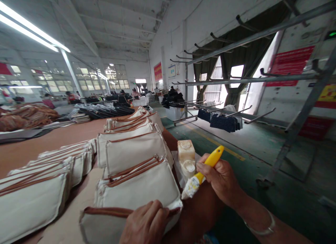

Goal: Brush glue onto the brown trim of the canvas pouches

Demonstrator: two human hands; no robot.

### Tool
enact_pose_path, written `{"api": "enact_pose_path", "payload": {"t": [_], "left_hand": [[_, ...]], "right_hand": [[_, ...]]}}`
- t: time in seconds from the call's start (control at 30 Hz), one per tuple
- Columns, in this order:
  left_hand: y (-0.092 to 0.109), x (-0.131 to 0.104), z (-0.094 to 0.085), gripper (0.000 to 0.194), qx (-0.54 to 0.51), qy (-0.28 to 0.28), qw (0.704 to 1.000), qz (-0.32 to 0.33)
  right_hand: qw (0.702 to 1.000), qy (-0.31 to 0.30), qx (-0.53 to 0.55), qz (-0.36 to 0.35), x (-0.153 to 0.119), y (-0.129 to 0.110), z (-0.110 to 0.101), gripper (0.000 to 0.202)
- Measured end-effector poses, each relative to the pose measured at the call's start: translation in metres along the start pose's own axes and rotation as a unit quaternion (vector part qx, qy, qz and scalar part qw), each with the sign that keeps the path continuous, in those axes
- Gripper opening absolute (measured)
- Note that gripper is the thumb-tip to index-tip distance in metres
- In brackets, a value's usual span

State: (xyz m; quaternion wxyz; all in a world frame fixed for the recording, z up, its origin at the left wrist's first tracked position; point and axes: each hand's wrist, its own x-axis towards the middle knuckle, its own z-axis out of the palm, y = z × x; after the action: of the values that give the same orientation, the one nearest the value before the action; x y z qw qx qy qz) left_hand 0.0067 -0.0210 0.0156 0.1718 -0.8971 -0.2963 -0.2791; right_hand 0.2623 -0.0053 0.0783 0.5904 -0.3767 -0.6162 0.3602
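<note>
a: what's in the right hand [222, 179]?

b: a brush [212, 161]. fingers and thumb are closed on its yellow handle, and the bristles point down and left, thick with white paste [191, 186].

a: do they touch anything?

b: the tip is right at the corner of the near pouch [105, 224]. contact or a slight gap, i can't tell.

a: and the left hand [147, 223]?

b: its fingers are bent over the brown trim of that pouch. the thumb is hidden, so i can't tell if it grips or just presses.

a: what's behind the bristles?

b: a pale tub [186, 150], just right of the pouches.

a: there are more?

b: yes, 2 rows. the right row [139, 149] runs back behind the near pouch; the left row [28, 202] leans across some cardboard [70, 209], on a brown table [76, 133].

a: and further off?

b: a metal rack [252, 78] on the right, dark cloths [223, 122] hanging low on it.
</note>
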Motion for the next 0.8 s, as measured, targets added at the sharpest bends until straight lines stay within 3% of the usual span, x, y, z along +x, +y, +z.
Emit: {"api": "enact_pose_path", "payload": {"t": [0.07,0.17,0.23,0.33,0.43,0.5,0.57,0.67,0.77,0.8], "left_hand": [[0.0,-0.001,-0.002,0.017,0.004,0.002,1.0,0.004],[-0.004,0.001,-0.007,0.013,0.007,-0.023,1.0,0.02],[-0.012,0.009,-0.013,0.011,0.015,-0.034,0.999,0.027],[-0.025,0.041,-0.03,0.015,0.045,-0.024,0.998,0.031],[-0.033,0.091,-0.059,0.021,0.041,-0.009,0.997,0.066],[-0.033,0.121,-0.083,0.025,0.015,0.014,0.995,0.094],[-0.033,0.136,-0.103,0.029,-0.026,0.019,0.993,0.111],[-0.044,0.116,-0.114,0.026,-0.083,-0.07,0.989,0.1],[-0.077,0.047,-0.103,0.024,-0.079,-0.215,0.972,0.056],[-0.092,0.019,-0.098,0.025,-0.066,-0.237,0.968,0.04]], "right_hand": [[1.0,-0.014,0.015,0.01,-0.001,0.003,0.004,0.031],[0.995,-0.086,0.038,0.037,-0.006,0.009,0.008,0.031],[0.994,-0.071,0.061,0.048,-0.008,0.012,0.003,0.031],[0.987,0.083,0.132,0.044,-0.006,0.009,-0.014,0.029],[0.943,0.265,0.199,0.003,0.003,-0.005,-0.035,0.024],[0.919,0.322,0.228,-0.019,0.008,-0.016,-0.047,0.02],[0.908,0.339,0.244,-0.031,0.009,-0.023,-0.058,0.019],[0.907,0.341,0.248,-0.017,0.003,-0.018,-0.069,0.019],[0.909,0.344,0.235,0.026,-0.009,0.003,-0.072,0.021],[0.909,0.345,0.231,0.041,-0.013,0.012,-0.07,0.022]]}}
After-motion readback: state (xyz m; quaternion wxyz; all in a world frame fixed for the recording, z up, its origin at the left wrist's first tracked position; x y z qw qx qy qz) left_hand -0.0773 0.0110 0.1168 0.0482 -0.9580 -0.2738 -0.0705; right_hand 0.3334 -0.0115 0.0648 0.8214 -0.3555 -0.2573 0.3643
